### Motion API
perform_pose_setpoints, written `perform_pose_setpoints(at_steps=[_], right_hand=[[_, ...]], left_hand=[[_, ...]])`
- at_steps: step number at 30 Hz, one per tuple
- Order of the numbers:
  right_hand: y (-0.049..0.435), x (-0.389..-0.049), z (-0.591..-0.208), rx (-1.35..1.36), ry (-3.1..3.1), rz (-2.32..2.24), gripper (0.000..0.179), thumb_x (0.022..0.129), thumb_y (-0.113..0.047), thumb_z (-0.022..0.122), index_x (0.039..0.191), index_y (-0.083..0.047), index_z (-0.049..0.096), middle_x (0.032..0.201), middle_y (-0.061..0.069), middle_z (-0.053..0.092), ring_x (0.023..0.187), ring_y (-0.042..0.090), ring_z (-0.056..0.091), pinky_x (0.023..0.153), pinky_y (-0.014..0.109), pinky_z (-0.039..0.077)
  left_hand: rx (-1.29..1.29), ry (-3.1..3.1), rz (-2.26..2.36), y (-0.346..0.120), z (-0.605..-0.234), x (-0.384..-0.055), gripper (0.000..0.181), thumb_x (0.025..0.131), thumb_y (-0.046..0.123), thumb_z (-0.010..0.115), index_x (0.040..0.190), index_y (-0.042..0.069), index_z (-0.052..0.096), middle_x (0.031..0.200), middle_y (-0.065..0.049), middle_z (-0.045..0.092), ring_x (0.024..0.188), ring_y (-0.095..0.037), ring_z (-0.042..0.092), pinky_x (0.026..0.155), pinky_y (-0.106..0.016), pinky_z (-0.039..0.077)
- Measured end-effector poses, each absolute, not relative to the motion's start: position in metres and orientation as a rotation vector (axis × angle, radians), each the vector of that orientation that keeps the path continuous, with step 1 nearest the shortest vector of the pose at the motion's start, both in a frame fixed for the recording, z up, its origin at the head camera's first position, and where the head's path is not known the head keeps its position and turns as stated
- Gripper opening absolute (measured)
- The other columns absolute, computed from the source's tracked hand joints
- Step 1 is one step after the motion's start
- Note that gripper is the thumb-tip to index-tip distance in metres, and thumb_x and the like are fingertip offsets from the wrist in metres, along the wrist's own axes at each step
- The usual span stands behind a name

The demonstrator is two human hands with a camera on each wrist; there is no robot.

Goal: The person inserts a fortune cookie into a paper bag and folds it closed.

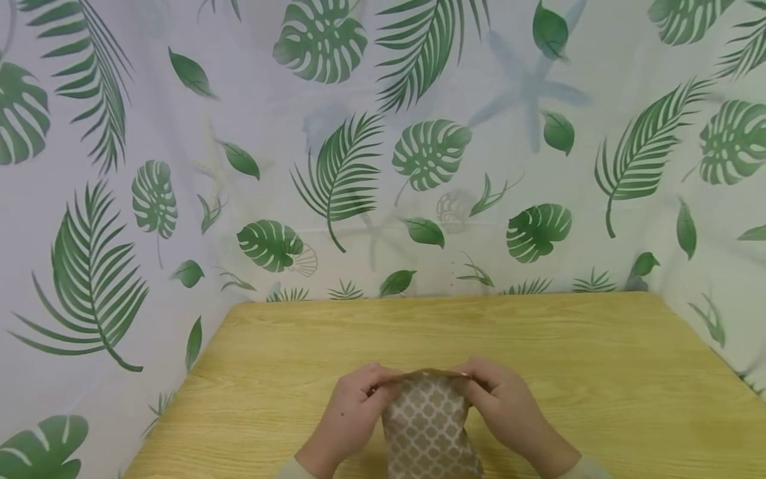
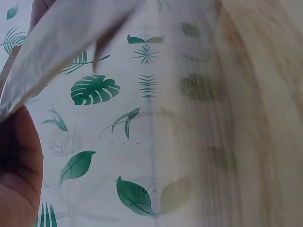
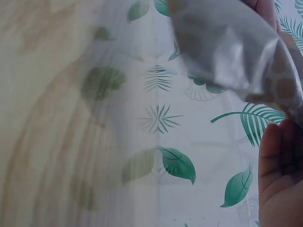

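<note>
What looks like a flat paper bag [image 1: 427, 426], brown with a pale lattice pattern, hangs between my hands over the near part of the table, its lower end cut off by the head view. My left hand [image 1: 353, 406] pinches its upper left corner. The upper right corner is pinched by my right hand [image 1: 509, 406]. Between them the top edge bows slightly upward. In the left wrist view the bag [image 2: 61, 42] slants greyish above the hand [image 2: 21, 170]. Its surface [image 3: 227, 52] looks creased and somewhat shiny in the right wrist view. The contents, if any, are hidden.
A yellowish wooden table [image 1: 287, 339] spreads under and beyond both hands. Behind it and along the sides hangs a white curtain [image 1: 371, 100] printed with green leaves, close to the table's far edge.
</note>
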State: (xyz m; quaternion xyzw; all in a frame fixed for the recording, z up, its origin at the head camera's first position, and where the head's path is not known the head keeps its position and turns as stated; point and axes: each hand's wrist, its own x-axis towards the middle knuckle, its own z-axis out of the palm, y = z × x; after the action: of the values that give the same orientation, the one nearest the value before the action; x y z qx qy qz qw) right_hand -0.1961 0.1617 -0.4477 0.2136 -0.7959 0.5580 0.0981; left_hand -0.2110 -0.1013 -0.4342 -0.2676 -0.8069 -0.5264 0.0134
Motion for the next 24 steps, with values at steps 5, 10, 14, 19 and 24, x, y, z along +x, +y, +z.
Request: perform_pose_setpoints(at_steps=[5,10,14,19,24], right_hand=[[0.160,-0.200,-0.452,0.706,-2.267,1.652,0.018,0.101,-0.006,0.060,0.108,-0.013,0.075,0.087,-0.001,0.066,0.068,0.016,0.064,0.060,0.036,0.059],[0.158,-0.202,-0.456,0.768,-2.281,1.691,0.024,0.102,-0.008,0.058,0.121,-0.011,0.073,0.104,0.001,0.070,0.085,0.016,0.066,0.070,0.033,0.059],[0.163,-0.201,-0.453,0.767,-2.312,1.844,0.027,0.105,-0.013,0.054,0.126,-0.010,0.071,0.122,0.002,0.068,0.106,0.018,0.065,0.086,0.032,0.056],[0.173,-0.202,-0.449,0.868,-2.194,2.045,0.025,0.105,-0.006,0.049,0.115,-0.003,0.072,0.115,0.008,0.069,0.100,0.019,0.065,0.082,0.033,0.057],[0.174,-0.202,-0.446,0.932,-2.139,2.056,0.026,0.102,0.003,0.048,0.104,-0.004,0.073,0.104,0.008,0.070,0.090,0.018,0.064,0.076,0.033,0.057]], left_hand=[[-0.950,-2.521,-1.552,-0.110,-0.432,-0.212,0.027,0.107,0.024,0.052,0.124,0.024,0.073,0.098,0.008,0.068,0.079,-0.011,0.062,0.068,-0.029,0.056],[-1.126,-2.456,-1.568,-0.120,-0.430,-0.213,0.032,0.107,0.020,0.051,0.134,0.016,0.068,0.106,0.005,0.069,0.075,-0.008,0.061,0.068,-0.029,0.056],[-1.260,-2.353,-1.700,-0.122,-0.430,-0.215,0.032,0.107,0.015,0.048,0.133,0.013,0.068,0.114,0.000,0.070,0.081,-0.011,0.062,0.072,-0.031,0.056],[-1.279,-2.305,-1.794,-0.119,-0.432,-0.217,0.029,0.107,0.012,0.048,0.120,0.017,0.074,0.105,0.000,0.070,0.084,-0.013,0.062,0.075,-0.035,0.056],[-1.175,-2.303,-1.855,-0.117,-0.432,-0.217,0.024,0.105,0.011,0.052,0.107,0.012,0.076,0.103,-0.004,0.071,0.080,-0.012,0.063,0.072,-0.035,0.057]])
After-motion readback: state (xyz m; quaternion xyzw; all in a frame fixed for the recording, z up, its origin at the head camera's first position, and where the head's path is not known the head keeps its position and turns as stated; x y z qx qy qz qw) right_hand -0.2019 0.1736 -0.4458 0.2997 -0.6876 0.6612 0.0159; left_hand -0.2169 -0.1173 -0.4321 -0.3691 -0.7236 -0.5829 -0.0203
